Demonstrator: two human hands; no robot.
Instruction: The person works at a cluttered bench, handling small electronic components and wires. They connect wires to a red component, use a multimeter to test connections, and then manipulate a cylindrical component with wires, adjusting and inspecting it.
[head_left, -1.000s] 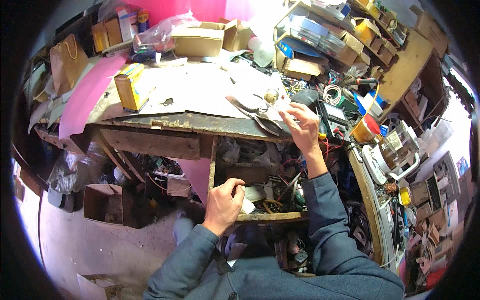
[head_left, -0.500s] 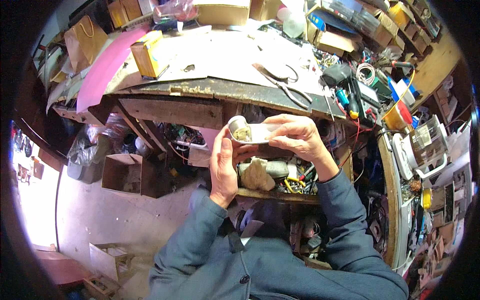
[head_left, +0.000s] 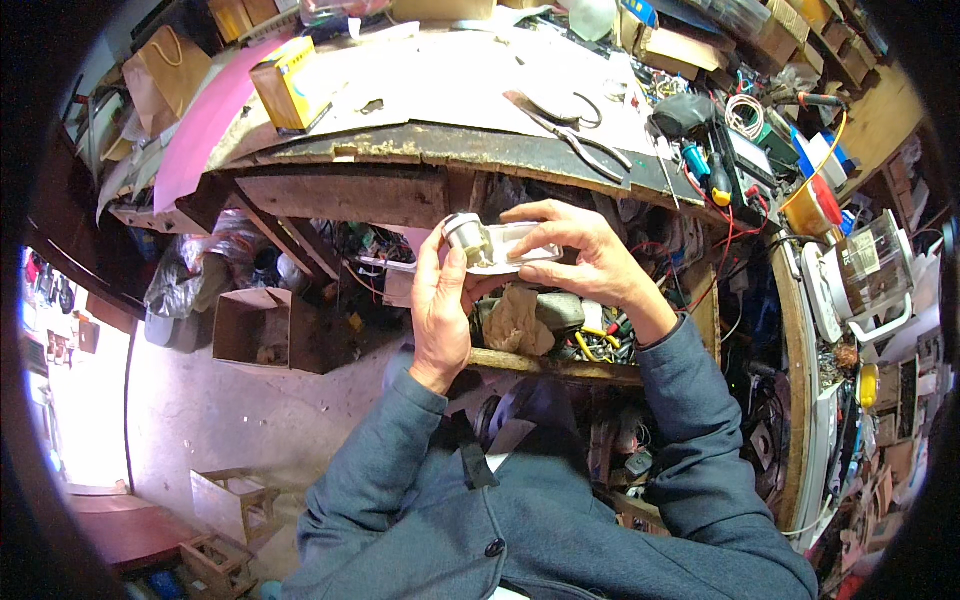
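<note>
Both my hands hold a small white appliance part [head_left: 505, 250] with a round grey metal cylinder at its left end, in front of the workbench edge. My left hand [head_left: 440, 305] grips it from below and the left side, thumb near the cylinder. My right hand [head_left: 585, 258] clasps the white body from above and the right, fingers curled over it. Beneath my hands, an open wooden drawer [head_left: 560, 368] holds a crumpled tan rag, pliers and other tools.
The worn workbench [head_left: 420, 145] carries a yellow box [head_left: 290, 85], pliers [head_left: 570, 135], screwdrivers and a multimeter with red leads. A white blender base with a glass jug [head_left: 870, 265] stands on the right. A cardboard box [head_left: 265, 330] sits on the floor to the left.
A second ago my right hand reached over the bench top and my left rested at the drawer. Both hands then came together on the white part; since half a second ago they barely shifted.
</note>
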